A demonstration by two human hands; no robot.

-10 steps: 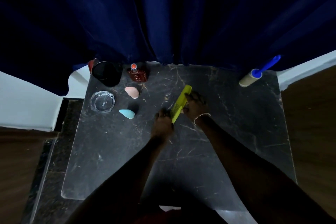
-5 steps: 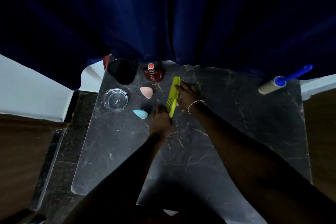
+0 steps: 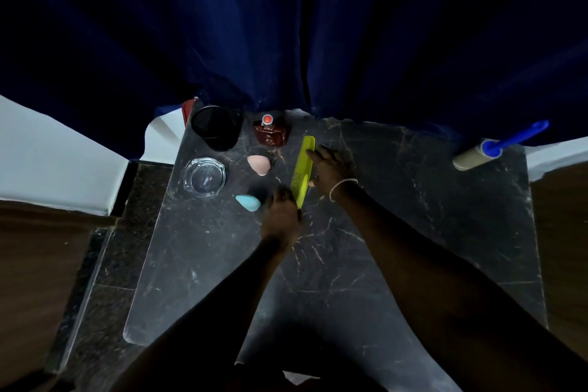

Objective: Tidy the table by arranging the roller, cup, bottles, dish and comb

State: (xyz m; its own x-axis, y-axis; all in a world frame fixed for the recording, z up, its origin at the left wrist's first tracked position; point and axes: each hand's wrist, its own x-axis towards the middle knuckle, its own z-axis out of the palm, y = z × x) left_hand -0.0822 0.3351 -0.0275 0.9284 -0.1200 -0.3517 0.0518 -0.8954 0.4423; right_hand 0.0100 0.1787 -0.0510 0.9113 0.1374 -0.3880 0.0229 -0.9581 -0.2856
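A yellow-green comb [image 3: 303, 169] lies lengthwise on the dark marble table [image 3: 413, 232]. My left hand [image 3: 281, 216] touches its near end and my right hand [image 3: 331, 165] rests on its right side and far half. To the left stand a black cup [image 3: 216, 127], a red square bottle [image 3: 270, 134] with an orange cap, and a clear glass dish [image 3: 204, 177]. A lint roller [image 3: 496, 148] with a blue handle lies at the table's far right corner.
A pink sponge [image 3: 259, 164] and a blue sponge [image 3: 247, 202] lie between the dish and the comb. A dark blue curtain [image 3: 286, 25] hangs along the table's far edge. A red object [image 3: 188, 108] peeks out behind the cup.
Both hands have shifted the comb leftward, toward the bottle and sponges, and turned it from slanted to nearly lengthwise. The camera view has also shifted.
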